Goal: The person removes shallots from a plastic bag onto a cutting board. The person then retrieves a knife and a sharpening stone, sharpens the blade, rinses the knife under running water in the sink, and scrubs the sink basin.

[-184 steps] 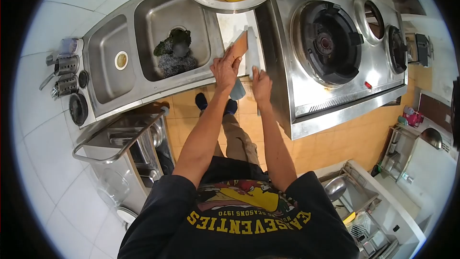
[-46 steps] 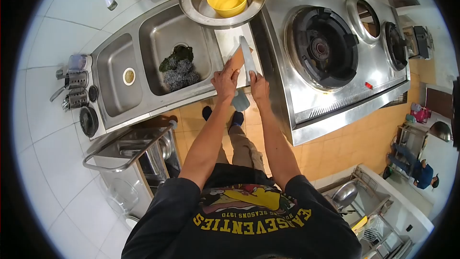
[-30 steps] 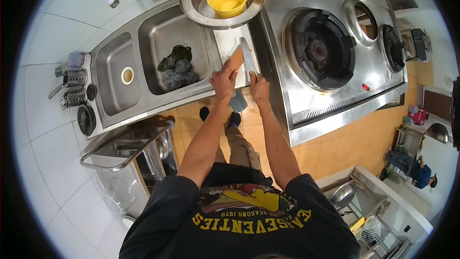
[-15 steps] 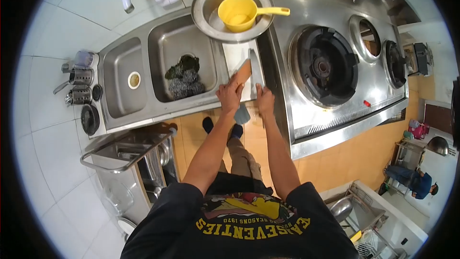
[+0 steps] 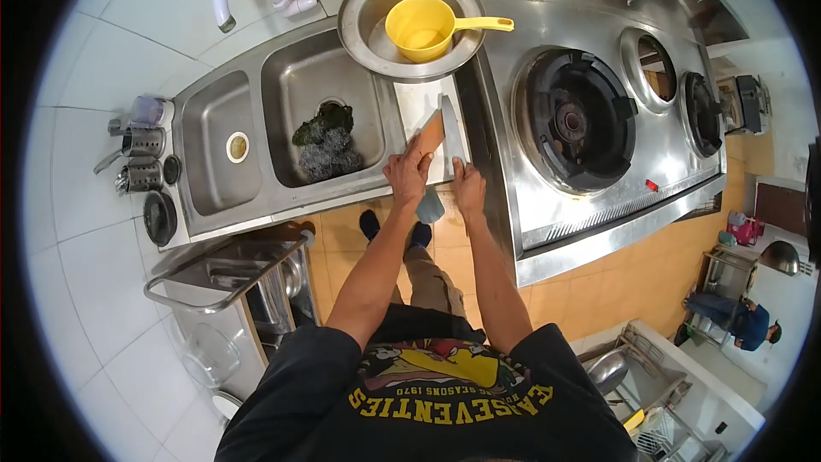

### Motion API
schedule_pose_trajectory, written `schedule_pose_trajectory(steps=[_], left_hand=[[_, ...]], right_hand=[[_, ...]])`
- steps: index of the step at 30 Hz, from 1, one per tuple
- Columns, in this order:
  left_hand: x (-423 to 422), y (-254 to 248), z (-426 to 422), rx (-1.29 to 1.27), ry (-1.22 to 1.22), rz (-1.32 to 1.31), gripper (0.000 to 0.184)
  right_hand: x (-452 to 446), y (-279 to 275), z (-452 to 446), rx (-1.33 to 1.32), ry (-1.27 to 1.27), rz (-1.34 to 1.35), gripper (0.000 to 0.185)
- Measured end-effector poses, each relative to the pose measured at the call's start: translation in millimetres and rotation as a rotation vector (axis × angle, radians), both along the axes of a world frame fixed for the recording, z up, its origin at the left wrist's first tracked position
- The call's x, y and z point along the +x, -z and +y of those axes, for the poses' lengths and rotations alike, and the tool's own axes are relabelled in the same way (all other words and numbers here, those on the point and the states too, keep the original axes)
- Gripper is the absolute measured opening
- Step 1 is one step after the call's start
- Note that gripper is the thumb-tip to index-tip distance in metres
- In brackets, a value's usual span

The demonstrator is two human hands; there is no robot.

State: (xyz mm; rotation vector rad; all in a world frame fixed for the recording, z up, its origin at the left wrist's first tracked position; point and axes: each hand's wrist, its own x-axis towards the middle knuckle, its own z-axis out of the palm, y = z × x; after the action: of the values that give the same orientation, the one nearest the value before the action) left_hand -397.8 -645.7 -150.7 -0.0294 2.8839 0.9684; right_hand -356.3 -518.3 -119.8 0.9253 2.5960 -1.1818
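Observation:
My left hand (image 5: 409, 178) is closed around the near end of a flat orange-brown slab (image 5: 429, 135), whose material I cannot make out. The slab lies slantwise over the white counter strip (image 5: 417, 101) between sink and stove. In my right hand (image 5: 469, 188) is a knife (image 5: 450, 127), gripped by its handle, which the fingers hide. The blade points away from me, along the right side of the slab. Whether blade and slab touch is unclear.
A steel basin (image 5: 357, 44) with a yellow dipper (image 5: 419, 27) stands beyond my hands. To the left, a double sink (image 5: 278, 90) holds a dark green and grey scouring clump (image 5: 327, 141). A stove burner (image 5: 571, 120) is at right. Another person (image 5: 740, 325) is far right.
My right hand and the knife have drawn back slightly toward me. The left hand and slab stay nearly in place. The whole view has shifted a little.

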Motion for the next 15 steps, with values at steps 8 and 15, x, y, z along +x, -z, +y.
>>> schedule_pose_trajectory(steps=[8,15], left_hand=[[2,3,-2,0.018,-0.003,0.019,0.053],[0,-1,2,0.012,-0.013,0.016,0.053]], right_hand=[[31,30,-11,0.048,-0.035,0.085,0.045],[11,-3,-5,0.019,-0.015,0.008,0.049]])
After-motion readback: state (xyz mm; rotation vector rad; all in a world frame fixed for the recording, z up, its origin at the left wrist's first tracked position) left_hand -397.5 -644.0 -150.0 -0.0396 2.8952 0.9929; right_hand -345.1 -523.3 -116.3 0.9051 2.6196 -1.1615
